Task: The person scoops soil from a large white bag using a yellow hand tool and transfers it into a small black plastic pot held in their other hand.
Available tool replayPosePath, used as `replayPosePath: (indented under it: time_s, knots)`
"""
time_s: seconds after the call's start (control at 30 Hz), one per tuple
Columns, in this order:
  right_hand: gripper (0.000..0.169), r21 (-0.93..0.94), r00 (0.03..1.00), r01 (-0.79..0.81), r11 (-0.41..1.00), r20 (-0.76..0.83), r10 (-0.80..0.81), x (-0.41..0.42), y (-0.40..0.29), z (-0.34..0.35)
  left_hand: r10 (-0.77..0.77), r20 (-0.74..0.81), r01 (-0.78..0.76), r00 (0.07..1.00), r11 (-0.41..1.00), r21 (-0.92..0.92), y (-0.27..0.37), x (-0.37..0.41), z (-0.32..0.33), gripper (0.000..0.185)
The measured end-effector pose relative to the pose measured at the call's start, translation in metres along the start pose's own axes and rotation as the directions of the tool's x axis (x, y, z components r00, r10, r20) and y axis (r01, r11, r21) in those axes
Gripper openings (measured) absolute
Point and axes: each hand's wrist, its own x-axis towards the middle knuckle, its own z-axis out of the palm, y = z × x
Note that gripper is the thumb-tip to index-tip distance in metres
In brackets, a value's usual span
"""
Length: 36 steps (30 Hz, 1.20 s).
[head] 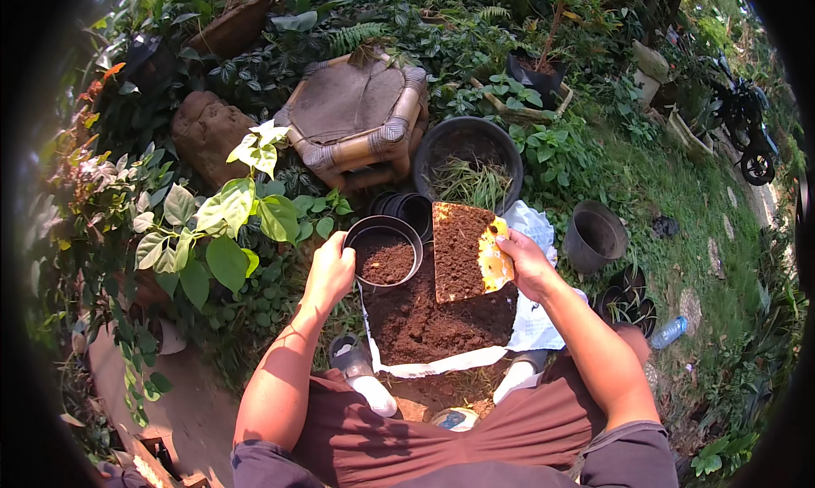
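My left hand (330, 266) grips the rim of a round black plastic plant pot (384, 259), which has brown soil inside. In my right hand (530, 265) is a flat yellow piece (495, 259), its material unclear, with a layer of brown soil on it; it is just right of the pot. Below both lies a heap of dark soil (439, 335) on a spread white sack (538, 322). More black pots (414, 213) lie right behind the held pot. A large black basin (470, 122) beyond them holds cut grass (472, 181).
A bamboo stool (356, 100) stands behind the pots, near a brown rock (210, 135). At right are an empty dark pot (595, 236), several small black pots (627, 300) and a plastic bottle (669, 333). A leafy branch (228, 259) reaches in near my left hand.
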Motion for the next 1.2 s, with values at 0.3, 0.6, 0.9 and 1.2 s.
replayPosePath:
  time_s: [0.3, 0.6, 0.9, 1.2]
  knots:
    - [0.025, 0.038, 0.994, -0.100, 0.994, 0.037, 0.099, -0.008, -0.002, 0.001, 0.026, 0.022, -0.026, 0.999, 1.000, 0.007, -0.004, 0.007, 0.007, 0.033]
    - [0.025, -0.033, 0.997, -0.076, 0.997, 0.024, 0.077, -0.009, 0.004, 0.000, -0.019, 0.069, 0.020, 0.997, 1.000, -0.014, 0.004, 0.001, 0.009, 0.031]
    - [0.031, -0.006, 0.955, 0.273, 0.962, -0.123, -0.271, -0.018, -0.001, 0.016, -0.024, 0.257, 0.050, 0.966, 0.994, -0.096, 0.013, -0.014, 0.024, 0.033]
    - [0.026, -0.191, 0.777, 0.570, 0.799, -0.190, -0.600, -0.029, 0.001, 0.036, -0.031, 0.387, 0.079, 0.922, 0.991, -0.110, 0.027, -0.032, 0.034, 0.033]
